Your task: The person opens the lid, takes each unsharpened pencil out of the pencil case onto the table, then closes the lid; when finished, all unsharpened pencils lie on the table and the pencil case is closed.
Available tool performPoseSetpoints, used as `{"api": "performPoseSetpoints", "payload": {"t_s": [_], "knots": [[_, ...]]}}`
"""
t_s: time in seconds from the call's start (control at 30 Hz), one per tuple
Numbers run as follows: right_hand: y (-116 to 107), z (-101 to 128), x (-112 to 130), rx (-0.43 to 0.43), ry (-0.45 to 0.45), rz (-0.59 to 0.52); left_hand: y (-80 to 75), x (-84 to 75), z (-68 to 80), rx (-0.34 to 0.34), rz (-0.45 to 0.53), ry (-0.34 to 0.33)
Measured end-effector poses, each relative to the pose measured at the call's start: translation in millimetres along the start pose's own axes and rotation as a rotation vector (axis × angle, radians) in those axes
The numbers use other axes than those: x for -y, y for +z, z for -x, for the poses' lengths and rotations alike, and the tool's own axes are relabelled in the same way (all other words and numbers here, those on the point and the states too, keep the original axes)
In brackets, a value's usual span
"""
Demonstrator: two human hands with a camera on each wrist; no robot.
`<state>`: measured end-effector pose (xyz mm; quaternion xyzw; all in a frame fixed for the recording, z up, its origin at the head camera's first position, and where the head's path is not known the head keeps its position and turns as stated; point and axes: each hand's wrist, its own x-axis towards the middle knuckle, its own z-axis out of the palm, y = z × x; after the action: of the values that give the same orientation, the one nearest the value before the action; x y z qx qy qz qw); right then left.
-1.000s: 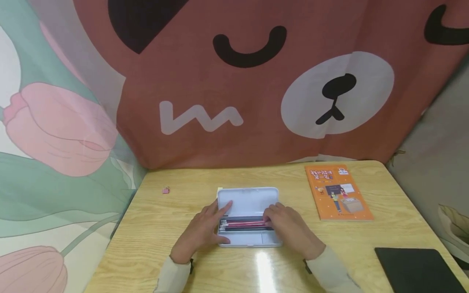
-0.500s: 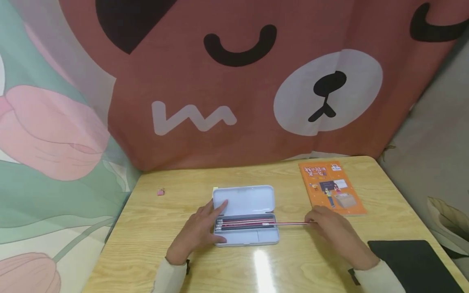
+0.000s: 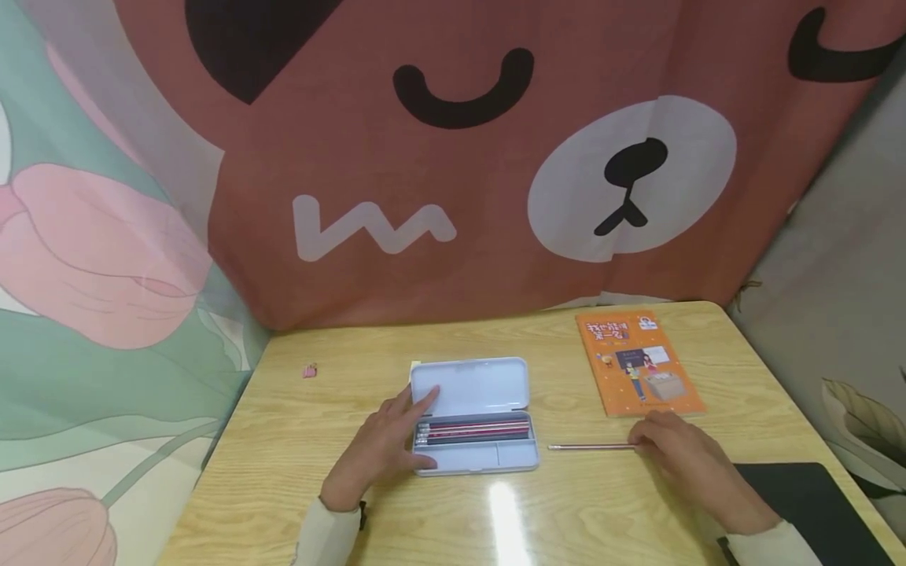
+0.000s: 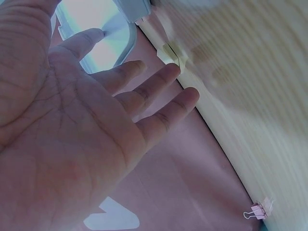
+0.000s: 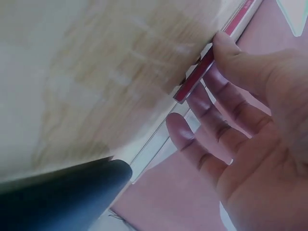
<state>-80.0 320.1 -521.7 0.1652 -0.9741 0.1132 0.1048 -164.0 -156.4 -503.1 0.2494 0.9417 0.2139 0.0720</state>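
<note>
A reddish-brown cloth printed with a bear's face [image 3: 439, 173] hangs along the far side of the table, and a green-and-white cloth with pink tulips [image 3: 106, 330] covers the left side. The pale, wood-grained table [image 3: 587, 503] has a shiny streak of reflected light in its near middle. At the near right lies a flat black rectangular panel [image 3: 814, 507], partly covered by the right arm.

The left hand [image 3: 378, 444] is spread wide at the left end of the case, thumb on its near left corner and index finger against the raised lid. The right hand [image 3: 697, 468], near the book's near edge, has a narrow grip: thumb and fingers pinch the pencil's right end.

The pale blue-white rectangular pencil case [image 3: 460, 457] stands open in the middle, its lid tipped to the far side. The orange illustrated book [image 3: 640, 365] lies far right. Several red and dark striped pencils [image 3: 474, 431] lie side by side in the case's long far compartment.

The slim red-striped pencil [image 3: 591, 446] held on the right points its silver-banded end left, just beside the case and apart from it. A small pink metal binder clip [image 3: 310, 370] sits far left.
</note>
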Motion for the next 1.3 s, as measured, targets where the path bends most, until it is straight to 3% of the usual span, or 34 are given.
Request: {"api": "performPoseSetpoints", "payload": {"t_s": [0.33, 0.5, 0.6, 0.77, 0.87, 1.03, 1.3], "knots": [[0.2, -5.0, -2.0, -0.026, -0.062, -0.018, 0.9, 3.6, 2.1, -0.009, 0.007, 0.035], [-1.8, -14.7, 5.8, -0.144, -0.169, -0.099, 1.8, 4.4, 3.3, -0.024, 0.010, 0.056], [-3.3, -29.5, 21.6, -0.158, -0.184, -0.106, 2.4, 4.7, 3.2, -0.034, 0.010, 0.062], [-3.1, -63.7, 59.9, -0.012, -0.144, -0.085, 2.7, 4.3, 1.5, -0.024, 0.014, 0.042], [2.8, -80.9, 82.7, 0.029, -0.190, -0.116, 3.2, 4.1, 1.2, -0.018, 0.011, 0.034], [26.0, -100.7, 115.9, 0.006, -0.290, -0.177, 3.8, 5.3, 0.3, -0.032, -0.006, 0.048], [55.2, -112.7, 140.4, -0.070, -0.343, -0.045, 2.5, 5.3, 1.4, -0.029, 0.014, 0.038]]}}
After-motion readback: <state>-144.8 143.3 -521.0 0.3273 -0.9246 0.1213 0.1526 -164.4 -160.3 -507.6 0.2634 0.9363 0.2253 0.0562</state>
